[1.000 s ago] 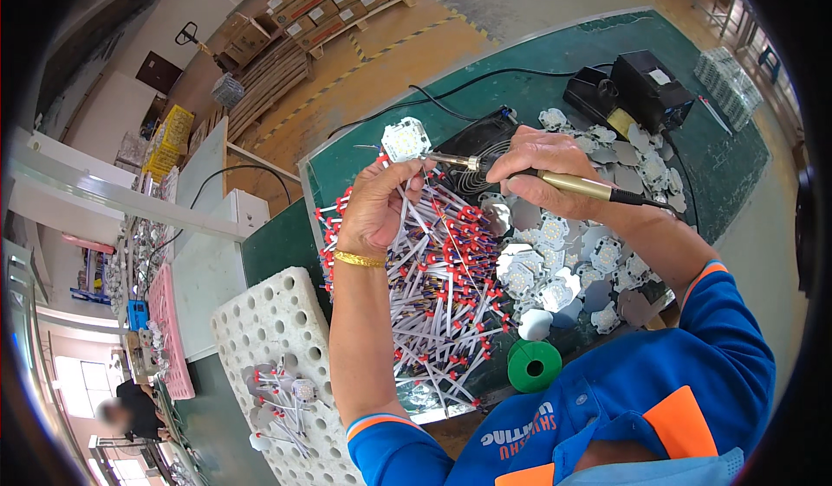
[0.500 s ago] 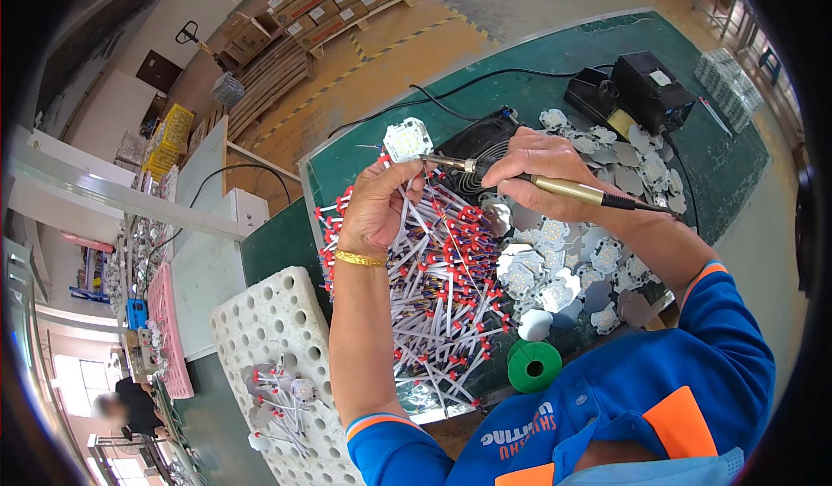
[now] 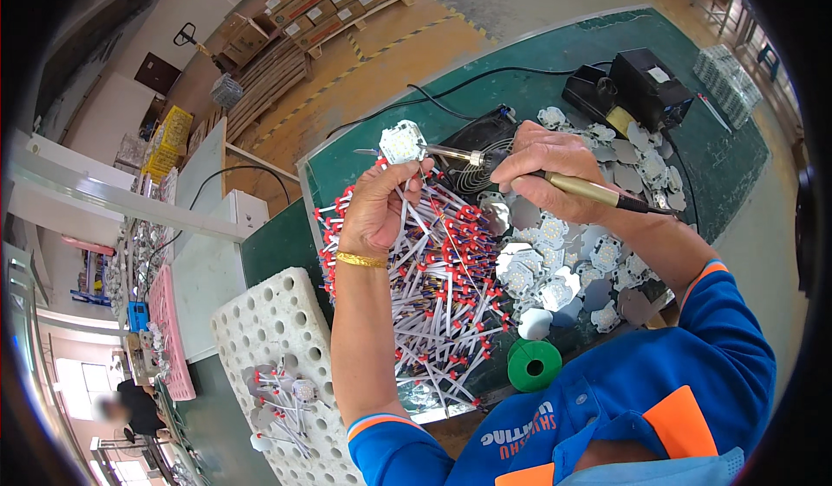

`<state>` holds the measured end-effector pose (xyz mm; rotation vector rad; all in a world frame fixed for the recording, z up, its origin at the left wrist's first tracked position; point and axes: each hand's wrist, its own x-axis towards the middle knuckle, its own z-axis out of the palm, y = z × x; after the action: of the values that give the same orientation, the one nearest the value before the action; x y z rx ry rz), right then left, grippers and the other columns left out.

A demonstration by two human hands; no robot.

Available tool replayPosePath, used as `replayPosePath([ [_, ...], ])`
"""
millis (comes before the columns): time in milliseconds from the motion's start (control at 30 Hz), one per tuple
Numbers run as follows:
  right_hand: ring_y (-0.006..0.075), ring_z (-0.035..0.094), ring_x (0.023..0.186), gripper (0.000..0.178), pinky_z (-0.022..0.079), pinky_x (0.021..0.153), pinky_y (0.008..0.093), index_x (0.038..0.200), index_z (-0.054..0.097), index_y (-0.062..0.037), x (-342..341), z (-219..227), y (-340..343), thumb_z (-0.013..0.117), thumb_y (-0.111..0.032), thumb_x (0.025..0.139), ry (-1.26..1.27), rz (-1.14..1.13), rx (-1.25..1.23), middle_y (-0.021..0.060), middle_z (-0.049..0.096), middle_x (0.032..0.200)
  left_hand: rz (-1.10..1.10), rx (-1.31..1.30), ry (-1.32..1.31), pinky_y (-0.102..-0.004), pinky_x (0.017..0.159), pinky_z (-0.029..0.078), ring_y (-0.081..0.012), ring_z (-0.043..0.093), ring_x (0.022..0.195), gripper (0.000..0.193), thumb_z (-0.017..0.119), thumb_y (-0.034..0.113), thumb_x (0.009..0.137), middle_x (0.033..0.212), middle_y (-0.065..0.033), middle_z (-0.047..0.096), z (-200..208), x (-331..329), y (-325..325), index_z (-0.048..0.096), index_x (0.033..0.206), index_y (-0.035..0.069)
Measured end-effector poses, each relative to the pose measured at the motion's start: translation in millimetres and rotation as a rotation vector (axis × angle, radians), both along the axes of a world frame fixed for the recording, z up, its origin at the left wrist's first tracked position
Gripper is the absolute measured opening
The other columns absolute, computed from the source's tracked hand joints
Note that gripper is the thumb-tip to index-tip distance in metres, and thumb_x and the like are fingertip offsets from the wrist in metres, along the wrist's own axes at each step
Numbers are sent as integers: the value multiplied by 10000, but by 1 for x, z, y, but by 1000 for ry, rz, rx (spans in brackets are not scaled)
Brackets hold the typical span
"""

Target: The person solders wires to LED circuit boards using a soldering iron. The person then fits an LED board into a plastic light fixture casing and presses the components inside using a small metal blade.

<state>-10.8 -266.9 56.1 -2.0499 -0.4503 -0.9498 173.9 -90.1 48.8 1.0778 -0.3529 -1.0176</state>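
Pinched up in my left hand [image 3: 381, 204] is a small white LED board [image 3: 403, 142], with a white-sleeved wire lead [image 3: 417, 216] trailing below the fingers. My right hand [image 3: 555, 170] is closed around a gold-handled soldering iron [image 3: 579, 186]. The iron's metal tip meets the board's right edge, or sits just beside it; I cannot tell which. A thin strand of wire runs down from my left fingers across a heap of wire leads with red ends [image 3: 446, 282]. To the right of that heap lies a pile of LED boards [image 3: 542, 265].
Below the pile sits a green spool [image 3: 533, 366]. Beyond my hands, a black soldering station [image 3: 650, 87] and a coiled iron stand [image 3: 475, 174] rest on the green table [image 3: 520, 48]. A perforated white foam board [image 3: 251, 317] at left holds several wired boards. A person [image 3: 134, 406] is far left.
My right hand has shifted slightly, and the soldering iron's front end has moved up and a little to the right. My left hand still holds the LED board, tilted slightly differently.
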Motion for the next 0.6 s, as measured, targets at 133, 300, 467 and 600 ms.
replayPosePath([
  [133,201,542,650,138,437,641,330,922,659,-58,-3,-1,-1,622,-88,793,-11,-8,-2,56,666,810,17,-8,5,-168,533,465,-71,566,616,131,629,19,795,872,-128,672,3,-2,-2,624,918,-27],
  [300,220,559,672,152,450,622,341,944,650,-54,0,-4,2,624,-95,800,-5,-11,18,74,661,816,53,9,-28,-173,533,463,-70,561,605,138,630,25,795,860,-124,673,0,7,2,622,920,-35],
  [467,239,573,663,188,458,600,341,966,625,-46,-3,-1,-2,654,-114,792,-21,-60,-29,81,625,773,154,82,-238,-202,520,429,-78,555,603,136,630,16,785,839,-117,674,8,-3,-2,630,908,-42],
  [600,242,586,670,208,467,596,326,927,606,-71,4,14,3,702,-136,754,-62,-235,-27,81,585,762,-59,79,-348,-208,558,448,-86,566,626,127,634,14,788,838,-116,671,16,-9,-2,640,906,-31],
])
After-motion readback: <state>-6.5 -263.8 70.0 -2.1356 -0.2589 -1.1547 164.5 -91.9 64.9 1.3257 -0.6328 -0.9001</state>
